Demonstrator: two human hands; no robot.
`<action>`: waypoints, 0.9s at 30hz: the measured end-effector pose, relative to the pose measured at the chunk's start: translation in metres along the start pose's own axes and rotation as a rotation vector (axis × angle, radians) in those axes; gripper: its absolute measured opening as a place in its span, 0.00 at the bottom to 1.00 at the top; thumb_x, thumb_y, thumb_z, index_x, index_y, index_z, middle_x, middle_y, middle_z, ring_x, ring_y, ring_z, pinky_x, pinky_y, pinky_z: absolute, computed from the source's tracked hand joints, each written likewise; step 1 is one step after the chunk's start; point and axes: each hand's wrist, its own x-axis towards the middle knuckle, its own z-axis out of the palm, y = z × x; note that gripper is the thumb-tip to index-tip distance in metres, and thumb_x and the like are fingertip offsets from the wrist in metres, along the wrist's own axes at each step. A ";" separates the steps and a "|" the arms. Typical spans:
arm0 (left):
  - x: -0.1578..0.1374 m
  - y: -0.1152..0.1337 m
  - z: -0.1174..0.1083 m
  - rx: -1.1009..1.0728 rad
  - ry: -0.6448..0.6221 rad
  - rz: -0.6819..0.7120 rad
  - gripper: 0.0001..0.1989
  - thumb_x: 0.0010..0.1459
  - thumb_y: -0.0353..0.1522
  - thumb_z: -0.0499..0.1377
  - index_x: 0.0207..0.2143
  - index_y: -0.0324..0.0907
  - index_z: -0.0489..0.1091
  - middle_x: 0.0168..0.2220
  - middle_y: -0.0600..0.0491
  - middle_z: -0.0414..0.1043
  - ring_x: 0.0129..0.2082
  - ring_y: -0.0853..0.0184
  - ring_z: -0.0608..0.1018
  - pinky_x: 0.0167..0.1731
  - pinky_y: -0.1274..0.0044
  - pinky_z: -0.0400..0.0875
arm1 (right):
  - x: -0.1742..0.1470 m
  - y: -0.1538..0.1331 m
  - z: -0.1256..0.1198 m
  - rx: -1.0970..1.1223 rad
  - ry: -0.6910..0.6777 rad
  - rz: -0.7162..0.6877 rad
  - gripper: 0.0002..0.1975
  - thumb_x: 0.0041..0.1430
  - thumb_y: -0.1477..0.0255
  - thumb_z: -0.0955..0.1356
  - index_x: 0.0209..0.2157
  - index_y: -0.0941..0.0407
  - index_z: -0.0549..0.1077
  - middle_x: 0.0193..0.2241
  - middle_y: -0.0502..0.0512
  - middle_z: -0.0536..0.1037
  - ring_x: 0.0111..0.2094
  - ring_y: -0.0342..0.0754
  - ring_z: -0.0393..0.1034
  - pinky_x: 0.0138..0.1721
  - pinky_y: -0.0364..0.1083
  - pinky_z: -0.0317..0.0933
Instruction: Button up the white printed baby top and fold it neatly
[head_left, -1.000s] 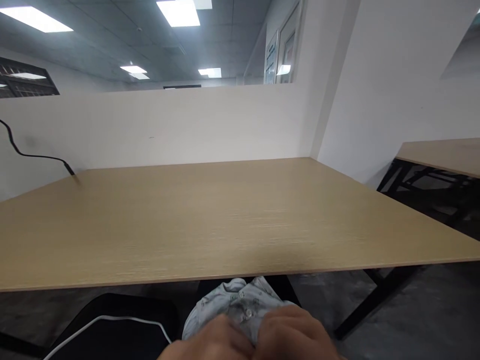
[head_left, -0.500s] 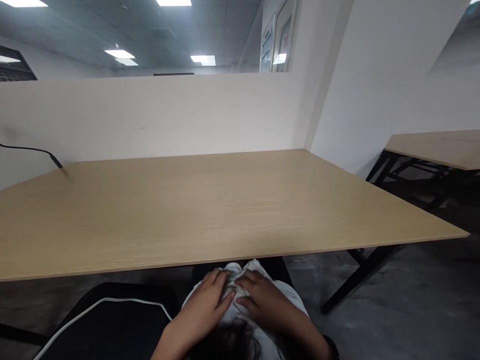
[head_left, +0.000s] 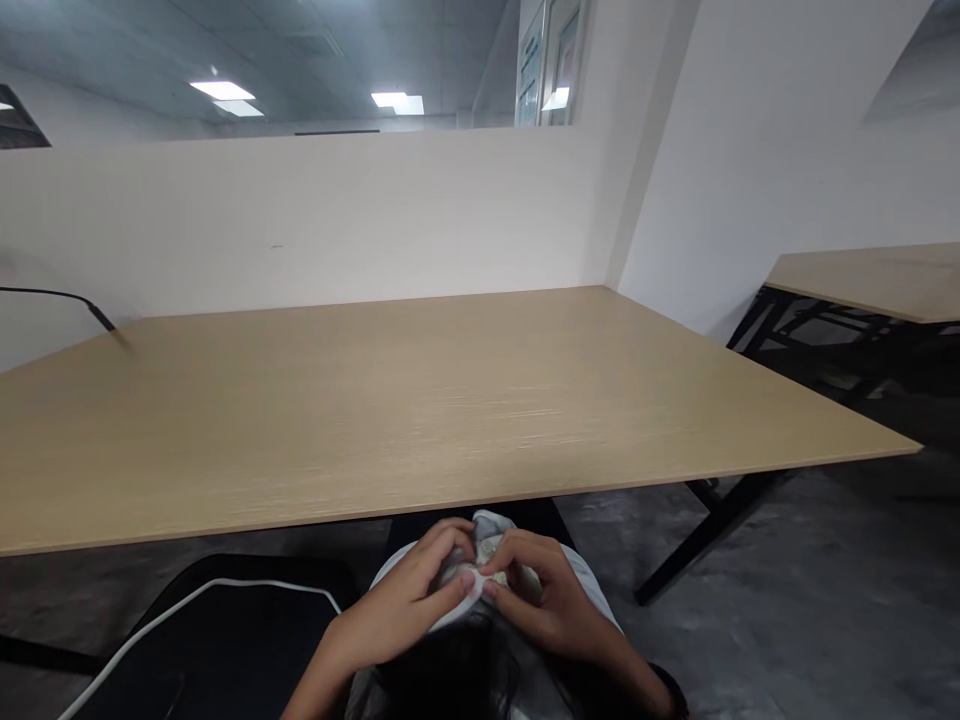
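Below the table's front edge, a white shirt (head_left: 491, 522) covers my lap and is bunched up between my hands. My left hand (head_left: 416, 595) has its thumb and bent fingers closed on the cloth from the left. From the right, my right hand (head_left: 551, 595) pinches the same cloth between thumb and forefinger. The thumbs nearly meet at the middle of the shirt front. Small pale round spots, like buttons, show by the fingertips, but the fingers partly hide them. Dark hair hangs below the hands.
A wooden table (head_left: 420, 400) stretches ahead up to a white partition (head_left: 360, 220). A black cable (head_left: 67, 293) crosses its left end. A black chair (head_left: 247, 650) with a white cable (head_left: 247, 584) stands at left. Another table (head_left: 870, 280) is at far right.
My hands were lying on the shirt with fingers stretched; now the fingers are bent and pinch the cloth at the middle. The view has tilted slightly downward.
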 end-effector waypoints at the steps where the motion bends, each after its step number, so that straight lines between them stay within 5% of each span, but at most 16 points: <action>1: 0.000 0.001 0.000 -0.031 -0.012 0.001 0.15 0.68 0.43 0.49 0.49 0.44 0.66 0.55 0.49 0.67 0.54 0.63 0.70 0.56 0.74 0.63 | 0.000 -0.004 -0.002 0.023 -0.012 -0.008 0.03 0.59 0.70 0.69 0.32 0.55 0.73 0.25 0.49 0.71 0.28 0.43 0.65 0.31 0.43 0.58; 5: 0.002 -0.007 0.009 -0.038 -0.130 -0.007 0.17 0.70 0.40 0.46 0.52 0.44 0.67 0.51 0.49 0.71 0.52 0.63 0.72 0.56 0.72 0.62 | -0.001 0.001 0.000 0.072 -0.067 -0.015 0.04 0.60 0.70 0.67 0.32 0.55 0.72 0.30 0.51 0.72 0.36 0.47 0.67 0.41 0.46 0.61; 10: 0.005 -0.017 0.016 0.021 -0.168 0.019 0.14 0.66 0.39 0.52 0.47 0.42 0.71 0.46 0.50 0.74 0.47 0.63 0.73 0.51 0.75 0.65 | -0.008 0.024 0.010 -0.001 -0.093 0.177 0.04 0.62 0.71 0.65 0.39 0.55 0.69 0.37 0.54 0.72 0.41 0.48 0.67 0.44 0.47 0.60; 17: 0.009 -0.007 0.019 0.000 -0.062 -0.047 0.16 0.65 0.42 0.54 0.41 0.41 0.75 0.36 0.53 0.75 0.35 0.66 0.73 0.37 0.78 0.65 | -0.012 0.027 0.010 0.022 -0.055 0.188 0.05 0.60 0.70 0.66 0.33 0.56 0.67 0.30 0.50 0.70 0.33 0.45 0.64 0.37 0.44 0.57; 27: 0.012 -0.011 0.026 -0.019 0.097 -0.076 0.17 0.64 0.42 0.55 0.34 0.40 0.77 0.33 0.52 0.78 0.35 0.65 0.76 0.38 0.78 0.66 | -0.014 0.017 0.000 0.274 -0.025 0.229 0.10 0.63 0.63 0.66 0.35 0.55 0.66 0.28 0.47 0.63 0.30 0.42 0.58 0.32 0.41 0.56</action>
